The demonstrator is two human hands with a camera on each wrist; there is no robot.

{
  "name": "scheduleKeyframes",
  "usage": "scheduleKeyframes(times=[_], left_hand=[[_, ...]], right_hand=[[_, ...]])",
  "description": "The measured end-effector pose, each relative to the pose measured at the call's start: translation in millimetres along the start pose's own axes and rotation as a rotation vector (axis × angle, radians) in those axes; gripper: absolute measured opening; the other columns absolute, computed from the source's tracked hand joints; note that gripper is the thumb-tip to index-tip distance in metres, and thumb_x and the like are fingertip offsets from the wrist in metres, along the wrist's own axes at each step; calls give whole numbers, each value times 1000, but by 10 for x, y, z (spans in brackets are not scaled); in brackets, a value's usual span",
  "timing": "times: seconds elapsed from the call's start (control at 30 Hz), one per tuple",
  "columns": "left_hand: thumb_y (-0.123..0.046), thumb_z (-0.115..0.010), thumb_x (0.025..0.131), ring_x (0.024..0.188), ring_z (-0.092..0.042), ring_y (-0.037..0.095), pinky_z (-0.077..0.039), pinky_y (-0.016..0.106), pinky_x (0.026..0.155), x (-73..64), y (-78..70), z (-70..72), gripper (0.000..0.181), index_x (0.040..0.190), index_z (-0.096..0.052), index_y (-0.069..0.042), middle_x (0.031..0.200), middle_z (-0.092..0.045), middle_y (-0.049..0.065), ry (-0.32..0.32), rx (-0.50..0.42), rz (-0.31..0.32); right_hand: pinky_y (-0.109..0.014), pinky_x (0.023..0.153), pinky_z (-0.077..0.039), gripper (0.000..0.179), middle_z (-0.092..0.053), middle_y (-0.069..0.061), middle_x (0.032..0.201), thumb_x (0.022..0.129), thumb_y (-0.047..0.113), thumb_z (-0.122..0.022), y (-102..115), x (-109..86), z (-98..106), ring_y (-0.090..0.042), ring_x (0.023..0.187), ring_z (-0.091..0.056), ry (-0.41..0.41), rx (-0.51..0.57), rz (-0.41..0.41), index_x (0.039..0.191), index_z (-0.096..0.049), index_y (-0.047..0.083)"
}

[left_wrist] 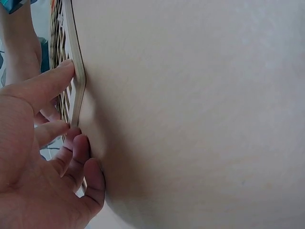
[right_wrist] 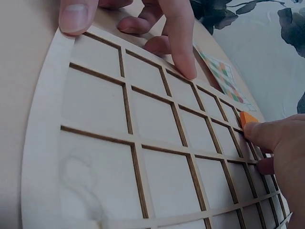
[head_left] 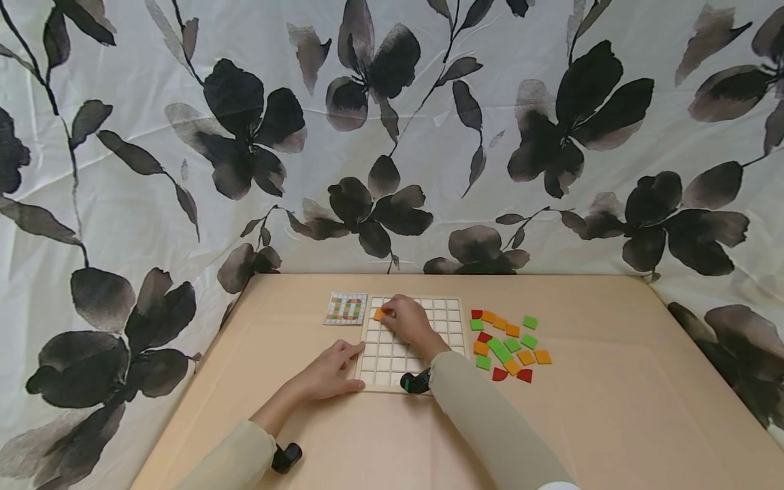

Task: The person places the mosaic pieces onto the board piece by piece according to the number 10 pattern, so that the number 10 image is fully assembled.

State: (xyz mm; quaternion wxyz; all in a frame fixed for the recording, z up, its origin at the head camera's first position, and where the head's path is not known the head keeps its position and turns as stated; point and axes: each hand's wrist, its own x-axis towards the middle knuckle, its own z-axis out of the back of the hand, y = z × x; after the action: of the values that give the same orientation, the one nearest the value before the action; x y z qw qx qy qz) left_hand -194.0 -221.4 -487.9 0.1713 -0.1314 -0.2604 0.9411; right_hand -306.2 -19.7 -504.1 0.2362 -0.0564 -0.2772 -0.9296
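W/ our R hand [head_left: 409, 321] pinching the orange tile [head_left: 379, 315] at upper L of the grid board [head_left: 378, 364], nr the pattern card [head_left: 346, 309], we'd best square it up b4 release, our L hand [head_left: 331, 373], thumb & index spread, bracing the board's L side.

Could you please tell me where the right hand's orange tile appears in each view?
Head: orange tile below centre, at the right hand, near the far left corner of the board.
Left wrist: tile not visible.
Right wrist: tile right of centre, about mid-height.
Shared landmark: the board, its edge at upper left in the left wrist view.
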Motion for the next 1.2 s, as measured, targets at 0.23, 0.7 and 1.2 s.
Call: scheduleKeyframes(times=[0.23,0.7,1.2], left_hand=[[-37,-73,84,89,-42,13,-35,30,76,-5,-4,-1,76,147,-41,-10,116,-47,2,-8,4,1],[-37,-73,84,91,-42,13,-36,30,78,2,-8,20,77,147,-41,-10,117,-48,3,-12,5,-8],[-38,-73,84,92,-42,14,-35,31,79,9,-14,10,77,148,-40,-11,119,-47,2,4,-15,14]], right_hand=[[-36,80,-51,21,-65,0,101,88,24,-71,24,38,-7,-18,93,-64,46,66,-66,107,-76,16],[-38,84,-48,18,-61,2,101,89,23,-70,70,141,9,-18,96,-60,81,153,-183,105,-76,20],[-36,86,-48,21,-65,1,104,88,25,-71,-26,151,-37,-15,95,-61,63,240,-206,107,-75,18]])
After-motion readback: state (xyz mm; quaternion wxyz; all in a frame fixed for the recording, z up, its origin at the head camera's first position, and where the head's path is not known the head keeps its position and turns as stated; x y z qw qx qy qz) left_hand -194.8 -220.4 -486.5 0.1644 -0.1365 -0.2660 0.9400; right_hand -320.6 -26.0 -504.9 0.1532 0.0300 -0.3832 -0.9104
